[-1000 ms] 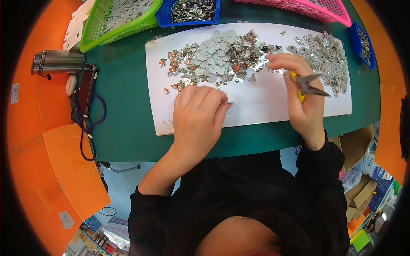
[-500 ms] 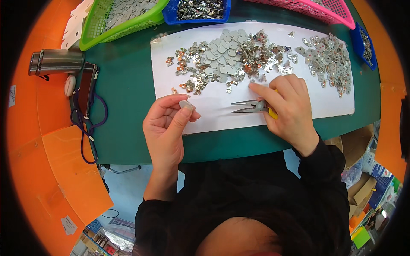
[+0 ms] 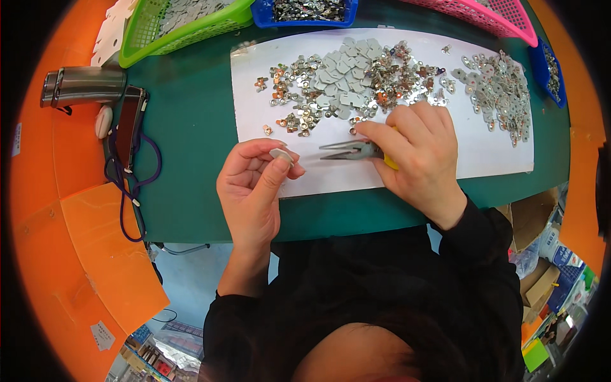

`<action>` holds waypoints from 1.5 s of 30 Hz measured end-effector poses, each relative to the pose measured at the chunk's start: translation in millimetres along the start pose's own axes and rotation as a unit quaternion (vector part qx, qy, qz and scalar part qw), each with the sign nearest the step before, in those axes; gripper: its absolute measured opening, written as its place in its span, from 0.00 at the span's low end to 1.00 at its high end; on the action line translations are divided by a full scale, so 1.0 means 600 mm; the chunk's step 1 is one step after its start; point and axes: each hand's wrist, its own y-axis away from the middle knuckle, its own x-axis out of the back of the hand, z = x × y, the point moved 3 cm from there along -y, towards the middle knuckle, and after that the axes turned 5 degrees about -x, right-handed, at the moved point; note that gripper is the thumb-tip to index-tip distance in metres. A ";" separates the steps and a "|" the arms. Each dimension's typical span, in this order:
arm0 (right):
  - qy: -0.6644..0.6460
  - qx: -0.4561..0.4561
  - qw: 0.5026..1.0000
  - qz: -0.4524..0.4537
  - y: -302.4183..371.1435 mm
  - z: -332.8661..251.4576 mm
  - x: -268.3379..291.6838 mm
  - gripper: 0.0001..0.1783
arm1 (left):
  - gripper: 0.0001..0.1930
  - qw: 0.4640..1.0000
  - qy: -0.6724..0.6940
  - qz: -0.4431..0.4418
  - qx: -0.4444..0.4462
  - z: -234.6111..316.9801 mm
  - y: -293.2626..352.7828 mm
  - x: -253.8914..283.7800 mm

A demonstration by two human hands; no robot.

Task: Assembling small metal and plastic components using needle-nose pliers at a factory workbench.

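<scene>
Between the thumb and fingers of my left hand [image 3: 254, 184] is a small pale grey flat piece [image 3: 280, 155]. My right hand [image 3: 420, 156] is wrapped round needle-nose pliers [image 3: 353, 150] with yellow grips; their jaws are apart and point left toward the grey piece, without touching it. The right index finger reaches out to small metal parts at the near side of the pile. On the white sheet [image 3: 337, 181] lie a heap of grey flat pieces [image 3: 345, 76], small shiny metal parts [image 3: 398, 70] around it, and a separate pile of joined pieces [image 3: 496, 89] at the right.
Along the back stand a green basket [image 3: 191, 43], a blue tray [image 3: 305, 24] and a pink basket [image 3: 503, 25]. Another blue tray [image 3: 546, 73] is at the far right. A steel flask [image 3: 92, 86] and a phone with a cord [image 3: 132, 118] lie on the left.
My right hand has moved left with the pliers, bringing their jaws nearer my left hand. The left hand keeps its grip on the grey piece. The whole view has shifted slightly.
</scene>
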 end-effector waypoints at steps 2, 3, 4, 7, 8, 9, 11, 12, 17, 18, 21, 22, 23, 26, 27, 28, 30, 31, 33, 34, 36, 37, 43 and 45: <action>0.002 -0.008 1.000 0.001 -0.005 0.000 -0.006 0.22 | 0.10 1.000 0.003 -0.009 -0.001 -0.005 -0.001 0.000; 0.019 0.007 1.000 0.007 -0.006 -0.001 -0.012 0.21 | 0.10 1.000 0.002 -0.007 -0.004 -0.003 0.001 0.000; 0.036 0.021 0.999 0.013 -0.006 -0.003 -0.017 0.20 | 0.10 1.000 -0.002 -0.006 -0.005 0.000 0.002 -0.001; 0.051 0.030 0.998 0.000 -0.003 -0.002 -0.021 0.19 | 0.11 1.000 -0.005 -0.009 -0.005 0.001 0.001 0.001; 0.051 0.029 0.998 0.000 -0.002 0.000 -0.018 0.19 | 0.11 1.000 -0.004 -0.012 -0.005 0.002 0.000 0.001; 0.032 0.033 0.999 -0.008 0.000 0.001 -0.016 0.19 | 0.11 1.000 -0.004 -0.012 -0.005 0.001 0.000 0.002; 0.013 0.037 0.999 -0.016 -0.001 0.003 -0.013 0.19 | 0.11 1.000 -0.006 -0.012 -0.002 0.001 -0.002 0.004; -0.003 0.022 1.000 -0.005 -0.001 0.005 -0.010 0.19 | 0.11 1.000 -0.006 -0.011 -0.002 0.000 -0.002 0.004; -0.009 -0.002 1.000 0.024 -0.018 0.008 -0.009 0.20 | 0.11 1.000 -0.003 -0.017 -0.004 -0.001 -0.003 0.002; -0.005 0.004 1.000 0.011 -0.022 0.010 -0.013 0.20 | 0.11 1.000 -0.003 -0.017 -0.005 -0.001 -0.003 0.001; 0.001 0.013 1.000 -0.012 -0.025 0.015 -0.017 0.19 | 0.11 1.000 0.003 0.001 0.009 0.004 -0.003 0.002; 0.003 0.015 1.000 -0.023 -0.025 0.017 -0.018 0.19 | 0.12 0.999 0.018 0.006 0.030 0.005 -0.003 0.003; 0.001 0.018 1.000 -0.022 -0.025 0.018 -0.020 0.19 | 0.12 0.998 0.033 0.012 0.051 0.006 -0.003 0.004; -0.002 0.019 1.000 -0.005 -0.028 0.021 -0.021 0.19 | 0.11 0.992 0.077 -0.002 0.097 0.007 -0.011 0.006; -0.023 0.019 1.000 -0.005 -0.028 0.021 -0.021 0.18 | 0.11 0.992 0.076 -0.001 0.096 0.008 -0.011 0.005; -0.043 0.018 0.999 -0.004 -0.029 0.021 -0.021 0.18 | 0.10 0.988 0.095 -0.007 0.119 0.005 -0.010 0.002; -0.160 -0.031 0.986 -0.020 -0.029 0.016 -0.011 0.14 | 0.09 0.983 0.114 -0.013 0.142 0.001 -0.008 -0.011; -0.275 -0.079 0.958 -0.037 -0.030 0.014 -0.004 0.11 | 0.08 0.977 0.138 -0.018 0.159 -0.001 -0.007 -0.022; -0.358 -0.145 0.916 -0.106 -0.037 0.008 0.009 0.06 | 0.07 0.971 0.162 -0.024 0.177 -0.005 -0.004 -0.036; -0.436 -0.207 0.859 -0.173 -0.036 0.007 0.005 0.04 | 0.07 0.964 0.180 -0.027 0.191 -0.008 -0.002 -0.041; -0.445 -0.218 0.843 -0.210 -0.036 0.006 0.004 0.06 | 0.07 0.959 0.186 -0.035 0.209 -0.010 0.000 -0.050; -0.452 -0.229 0.826 -0.247 -0.034 0.005 0.005 0.08 | 0.07 0.959 0.187 -0.038 0.209 -0.009 -0.001 -0.057; -0.465 -0.248 0.818 -0.232 -0.029 0.002 0.020 0.09 | 0.08 0.960 0.186 -0.038 0.206 -0.012 0.002 -0.067; -0.508 -0.256 0.782 -0.256 -0.030 0.001 0.019 0.09 | 0.08 0.957 0.200 -0.062 0.202 -0.011 0.004 -0.070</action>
